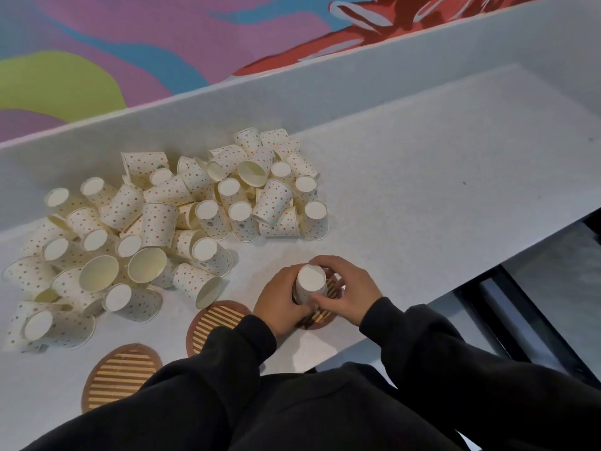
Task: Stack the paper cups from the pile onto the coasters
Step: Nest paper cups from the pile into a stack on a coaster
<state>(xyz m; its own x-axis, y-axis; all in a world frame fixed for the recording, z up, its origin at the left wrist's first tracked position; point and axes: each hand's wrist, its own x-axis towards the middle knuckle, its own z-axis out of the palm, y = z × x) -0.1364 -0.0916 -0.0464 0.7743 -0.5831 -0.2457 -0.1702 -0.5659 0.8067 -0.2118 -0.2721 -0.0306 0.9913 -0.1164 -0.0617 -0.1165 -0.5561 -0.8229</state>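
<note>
Head view: grips inverted paper cup (311, 283) with left hand (280, 299) and right hand (353, 292), likely to centre it on coaster (334, 285); pile (162, 222) near, at ten o'clock.

A pile of paper cups (169, 229) lies on the surface (422, 190) at the far left, close to its raised back edge (292, 102). Three coasters run along the near side: the left coaster (120, 375) nearest me, the middle coaster (214, 323) right of it, the right coaster (331, 286) farther right. Over the right coaster is one upside-down cup (311, 283), my left fingers (289, 278) curled round its left side, my right fingers (331, 265) round its right.
</note>
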